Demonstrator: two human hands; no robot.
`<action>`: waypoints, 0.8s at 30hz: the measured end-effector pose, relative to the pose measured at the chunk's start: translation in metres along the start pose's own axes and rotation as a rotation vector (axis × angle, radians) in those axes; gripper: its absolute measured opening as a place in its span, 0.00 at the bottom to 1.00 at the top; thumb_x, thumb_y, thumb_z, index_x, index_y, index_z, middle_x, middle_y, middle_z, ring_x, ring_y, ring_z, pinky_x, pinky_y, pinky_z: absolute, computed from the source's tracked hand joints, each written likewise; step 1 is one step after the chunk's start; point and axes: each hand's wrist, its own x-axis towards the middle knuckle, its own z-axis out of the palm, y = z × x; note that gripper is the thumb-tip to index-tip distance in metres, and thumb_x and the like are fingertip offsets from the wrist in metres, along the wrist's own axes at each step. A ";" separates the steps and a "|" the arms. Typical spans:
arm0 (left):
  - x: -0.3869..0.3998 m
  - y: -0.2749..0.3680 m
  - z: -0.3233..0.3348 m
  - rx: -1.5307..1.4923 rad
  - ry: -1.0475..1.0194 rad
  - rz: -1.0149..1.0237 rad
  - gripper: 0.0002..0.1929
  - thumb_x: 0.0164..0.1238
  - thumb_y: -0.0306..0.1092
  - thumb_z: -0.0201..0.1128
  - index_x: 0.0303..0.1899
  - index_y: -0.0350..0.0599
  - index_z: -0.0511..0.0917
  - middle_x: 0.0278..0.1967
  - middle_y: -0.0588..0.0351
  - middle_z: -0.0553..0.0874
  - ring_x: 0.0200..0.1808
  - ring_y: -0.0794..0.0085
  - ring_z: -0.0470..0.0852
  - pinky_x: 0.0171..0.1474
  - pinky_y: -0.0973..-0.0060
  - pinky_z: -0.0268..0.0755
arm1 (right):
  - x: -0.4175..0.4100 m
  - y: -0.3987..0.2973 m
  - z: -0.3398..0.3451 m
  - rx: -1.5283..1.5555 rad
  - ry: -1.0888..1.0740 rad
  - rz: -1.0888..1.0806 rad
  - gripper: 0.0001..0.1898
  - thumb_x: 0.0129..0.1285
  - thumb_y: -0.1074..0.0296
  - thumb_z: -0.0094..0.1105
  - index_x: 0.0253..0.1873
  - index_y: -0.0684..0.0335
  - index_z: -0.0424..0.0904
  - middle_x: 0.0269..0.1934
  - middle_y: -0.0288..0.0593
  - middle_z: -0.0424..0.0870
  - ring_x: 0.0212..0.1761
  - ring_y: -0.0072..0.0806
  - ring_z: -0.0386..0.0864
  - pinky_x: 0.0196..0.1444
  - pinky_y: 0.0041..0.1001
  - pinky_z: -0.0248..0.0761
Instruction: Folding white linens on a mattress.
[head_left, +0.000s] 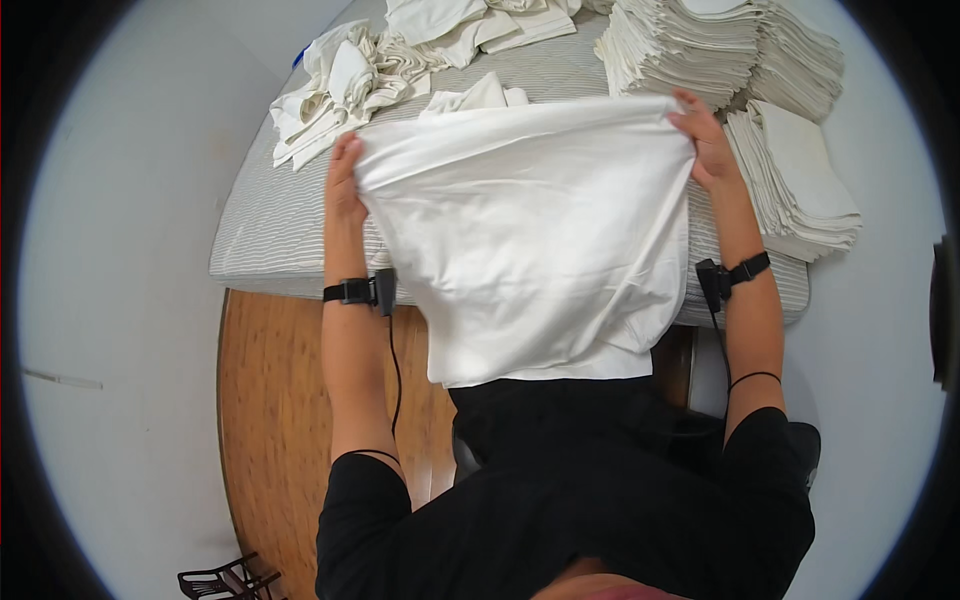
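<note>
A white cloth (532, 240) is stretched between my two hands, its lower part hanging over the mattress edge and reaching my lap. My left hand (346, 172) grips its upper left corner. At the upper right corner, my right hand (701, 139) holds the cloth, with the fingers slightly blurred. Behind the cloth's top edge, another white cloth (480, 96) lies partly hidden on the striped mattress (270, 225). Each forearm wears a black strap with a small device and a cable.
Crumpled white cloths (352, 79) lie at the mattress's back left, more cloths (457, 26) at the back. Tall stacks of folded cloths (682, 56) stand at the back right, a lower stack (799, 176) nearer. A dark wooden chair (225, 581) is at bottom left.
</note>
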 end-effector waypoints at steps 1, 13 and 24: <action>-0.001 0.008 -0.004 -0.056 -0.021 0.060 0.16 0.72 0.25 0.65 0.59 0.49 0.80 0.47 0.54 0.87 0.48 0.70 0.87 0.53 0.68 0.83 | -0.005 -0.005 -0.006 0.022 0.000 -0.184 0.22 0.68 0.76 0.63 0.66 0.61 0.72 0.55 0.44 0.82 0.52 0.31 0.84 0.57 0.31 0.82; 0.031 -0.056 -0.053 0.307 0.187 -0.651 0.27 0.76 0.42 0.62 0.63 0.26 0.72 0.55 0.37 0.84 0.50 0.56 0.88 0.53 0.60 0.83 | 0.025 0.049 -0.019 0.103 0.176 0.550 0.22 0.77 0.64 0.53 0.67 0.77 0.69 0.59 0.54 0.82 0.55 0.33 0.85 0.58 0.32 0.82; 0.061 -0.060 -0.103 0.732 0.273 -0.142 0.31 0.61 0.26 0.74 0.65 0.36 0.71 0.45 0.47 0.85 0.38 0.68 0.84 0.37 0.74 0.79 | 0.070 0.072 -0.037 -0.409 0.248 0.374 0.18 0.73 0.68 0.58 0.59 0.78 0.75 0.51 0.53 0.85 0.45 0.34 0.87 0.44 0.30 0.86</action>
